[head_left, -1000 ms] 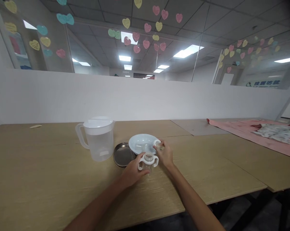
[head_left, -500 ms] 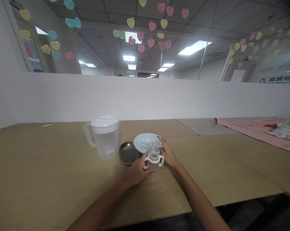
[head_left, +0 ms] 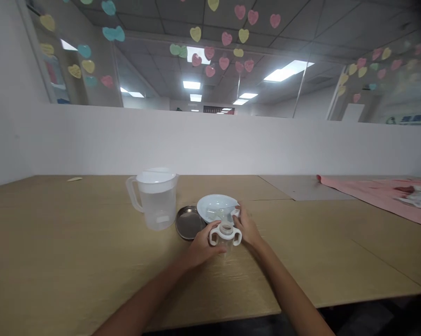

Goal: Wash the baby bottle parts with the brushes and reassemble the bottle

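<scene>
My left hand is closed around the side of a clear baby bottle with a white two-handled collar. The bottle stands upright and its threaded mouth is uncovered. At the right rim of a white bowl, my right hand pinches a small whitish part, too blurred to name exactly. Some clear and pale pieces lie in the bowl, just behind the bottle. A round, shallow metal dish sits left of the bowl, near my left fingers.
A lidded translucent plastic jug stands on the wooden table, left of the metal dish. Pink cloth lies at the far right. A white wall rises behind the table, and the table's front edge is close to my forearms.
My right fingers have drawn together at the bowl's rim, and a small whitish part now shows between them. My left hand keeps its hold on the bottle. The view has shifted slightly.
</scene>
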Tool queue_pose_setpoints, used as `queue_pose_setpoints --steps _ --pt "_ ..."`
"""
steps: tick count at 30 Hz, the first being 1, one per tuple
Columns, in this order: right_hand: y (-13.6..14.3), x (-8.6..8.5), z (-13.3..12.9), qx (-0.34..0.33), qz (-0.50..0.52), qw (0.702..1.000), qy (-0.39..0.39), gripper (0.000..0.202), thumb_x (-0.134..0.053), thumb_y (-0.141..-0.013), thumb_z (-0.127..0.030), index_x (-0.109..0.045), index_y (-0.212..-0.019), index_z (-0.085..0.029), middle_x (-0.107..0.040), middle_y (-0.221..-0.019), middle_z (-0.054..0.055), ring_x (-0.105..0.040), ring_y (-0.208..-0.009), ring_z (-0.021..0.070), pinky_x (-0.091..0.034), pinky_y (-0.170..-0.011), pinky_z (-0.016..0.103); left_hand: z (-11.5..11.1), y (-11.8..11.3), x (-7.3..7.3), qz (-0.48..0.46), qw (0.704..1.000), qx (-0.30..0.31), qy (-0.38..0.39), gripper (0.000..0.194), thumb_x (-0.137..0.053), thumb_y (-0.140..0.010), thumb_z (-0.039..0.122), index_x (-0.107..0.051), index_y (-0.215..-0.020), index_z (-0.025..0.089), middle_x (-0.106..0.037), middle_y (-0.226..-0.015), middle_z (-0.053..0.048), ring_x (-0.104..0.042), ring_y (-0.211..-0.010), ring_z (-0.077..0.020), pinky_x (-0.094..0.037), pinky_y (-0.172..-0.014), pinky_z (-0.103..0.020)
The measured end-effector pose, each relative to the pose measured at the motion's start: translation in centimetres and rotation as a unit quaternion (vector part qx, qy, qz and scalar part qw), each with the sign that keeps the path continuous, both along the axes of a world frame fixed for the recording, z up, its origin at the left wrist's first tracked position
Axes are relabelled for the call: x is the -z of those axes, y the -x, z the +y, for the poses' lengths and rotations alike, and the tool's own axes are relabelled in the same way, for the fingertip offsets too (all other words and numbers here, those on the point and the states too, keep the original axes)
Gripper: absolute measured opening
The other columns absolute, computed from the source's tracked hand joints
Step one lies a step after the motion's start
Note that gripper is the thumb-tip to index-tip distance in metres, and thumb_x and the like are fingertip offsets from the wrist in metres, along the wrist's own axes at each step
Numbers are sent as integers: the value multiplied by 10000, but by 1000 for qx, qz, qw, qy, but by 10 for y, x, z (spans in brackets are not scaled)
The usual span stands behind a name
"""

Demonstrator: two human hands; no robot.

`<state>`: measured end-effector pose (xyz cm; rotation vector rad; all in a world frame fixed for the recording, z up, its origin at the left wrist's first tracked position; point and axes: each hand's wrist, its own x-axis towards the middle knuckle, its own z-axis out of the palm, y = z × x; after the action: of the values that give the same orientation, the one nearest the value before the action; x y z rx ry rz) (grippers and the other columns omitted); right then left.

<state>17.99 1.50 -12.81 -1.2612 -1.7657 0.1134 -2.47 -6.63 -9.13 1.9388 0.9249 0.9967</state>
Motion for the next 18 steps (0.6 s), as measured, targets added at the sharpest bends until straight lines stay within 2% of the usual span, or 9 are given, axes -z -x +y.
queue_pose_setpoints --steps 4,6,7,8,10,11,13,16,18 --pt "-1 6 3 1 3 1000 -6 573 -357 -849 -354 -218 -1372 -165 -521 -1207 135 -492 -1098 262 -359 -954 478 2 3 2 22 993 -41 -106 906 -758 -594 409 -305 -1352 202 -499 -1231 -115 -533 -1011 -236 -433 -889 -364" --pt "-1 6 3 1 11 1000 -9 593 -361 -851 -350 -184 -1385 -161 -489 -1243 143 -482 -1120 258 -364 -957 464 8 12 -2 -1 981 -104 -164 749 -638 -729 431 -286 -1348 197 -474 -1220 -120 -549 -938 -200 -461 -831 -346" --pt "-1 6 3 3 17 1000 -12 603 -371 -847 -344 -173 -1387 -162 -469 -1263 144 -478 -1127 254 -368 -958 453 13 20 -5 -21 964 -172 -202 649 -564 -791 409 -290 -1336 186 -475 -1190 -120 -540 -943 -195 -453 -841 -350" --pt "-1 5 3 4 21 1000 -17 610 -384 -841 -334 -171 -1387 -166 -460 -1266 140 -480 -1124 250 -376 -953 442 19 30 -7 -41 933 -267 -240 593 -528 -816 386 -298 -1322 178 -481 -1148 -114 -521 -971 -201 -428 -884 -369" --pt "0 4 3 10 30 999 -24 607 -409 -822 -309 -199 -1376 -173 -482 -1220 127 -501 -1084 242 -399 -925 425 34 53 -10 -78 840 -438 -312 621 -544 -800 374 -279 -1312 142 -409 -1194 -145 -450 -1077 -239 -372 -953 -409" --pt "0 3 3 12 33 999 -24 604 -421 -812 -301 -220 -1367 -173 -501 -1182 121 -513 -1054 241 -407 -910 422 43 66 -11 -88 801 -484 -341 676 -562 -784 372 -240 -1321 116 -348 -1246 -172 -406 -1131 -255 -356 -971 -416" --pt "1 1 3 16 35 999 -18 601 -441 -794 -299 -255 -1350 -166 -534 -1118 110 -528 -1004 242 -412 -892 427 57 90 -8 -77 762 -533 -360 779 -596 -750 384 -173 -1337 95 -270 -1300 -201 -335 -1198 -275 -336 -989 -429" --pt "0 1 2 14 29 999 -4 587 -441 -788 -321 -294 -1333 -158 -570 -1064 99 -527 -982 249 -398 -893 445 68 112 -1 -50 757 -566 -322 893 -641 -702 438 -135 -1355 98 -261 -1319 -218 -349 -1190 -294 -307 -1003 -463" --pt "-1 3 2 10 20 1000 0 571 -429 -792 -340 -323 -1318 -144 -587 -1034 99 -522 -980 253 -386 -900 453 70 116 2 -49 761 -582 -280 1002 -681 -650 485 -96 -1374 113 -272 -1328 -221 -353 -1190 -308 -295 -1006 -485"
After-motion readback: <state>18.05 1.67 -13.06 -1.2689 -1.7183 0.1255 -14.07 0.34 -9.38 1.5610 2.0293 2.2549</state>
